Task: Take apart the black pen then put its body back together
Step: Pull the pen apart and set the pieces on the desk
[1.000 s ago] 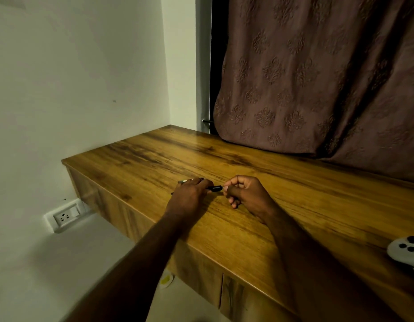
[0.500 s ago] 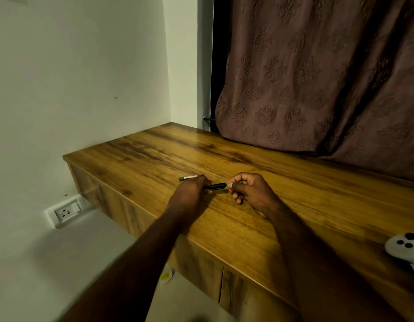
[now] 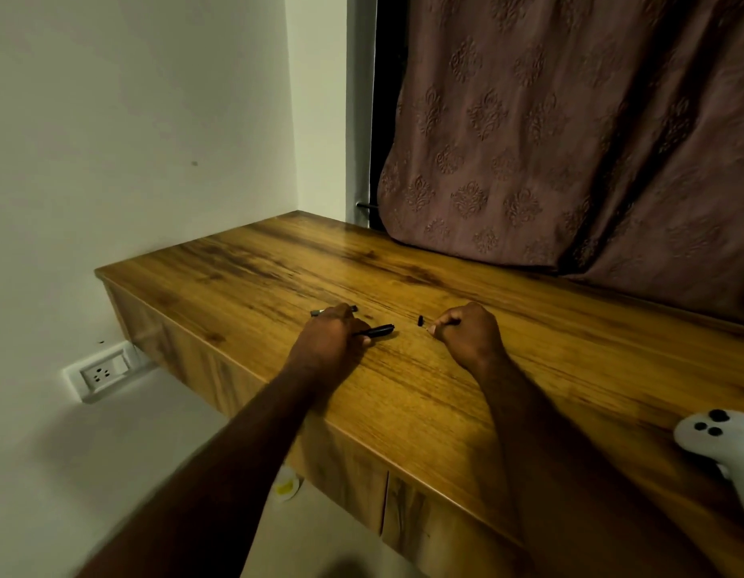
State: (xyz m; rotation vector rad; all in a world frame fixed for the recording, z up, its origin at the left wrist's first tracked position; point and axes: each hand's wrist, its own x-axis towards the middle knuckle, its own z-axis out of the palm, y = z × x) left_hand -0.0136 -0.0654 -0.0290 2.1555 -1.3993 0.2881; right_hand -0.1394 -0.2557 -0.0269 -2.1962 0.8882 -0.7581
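Left hand (image 3: pixel 334 331): curled, knuckles up, resting on the bench (image 3: pixel 424 394); closed around the black pen body (image 3: pixel 376 330), whose free end sticks out toward 3 o'clock from under the fingers.
Black pen body: lies low over the wood, near the middle of the bench top, pointing at the right hand but well short of it.
Thin part behind the left hand (image 3: pixel 336 310): a slim dark piece with a pale end at 9 o'clock and a dark end at 3 o'clock, lying on the bench at 12 o'clock of the left knuckles; its middle is hidden by the hand, and I cannot tell whether the fingers touch it.
Small black piece (image 3: pixel 420 320): a short dark bit on or just over the bench, between the two hands, just beside the right fingertips at their 10 o'clock; too small to tell which pen part it is, or whether the fingers touch it.
Right hand (image 3: pixel 470 331): loosely fisted, fingertips pinched together and turned toward 9 o'clock; whether it holds anything cannot be told.
White controller (image 3: pixel 724 442): at the bench's 4 o'clock edge, with dark buttons, well apart from both hands.
Curtain (image 3: pixel 570 131): brown patterned, hanging at 12 to 2 o'clock behind the bench.
Wall socket (image 3: pixel 101 373): white, low on the wall at 8 o'clock, below the bench end.
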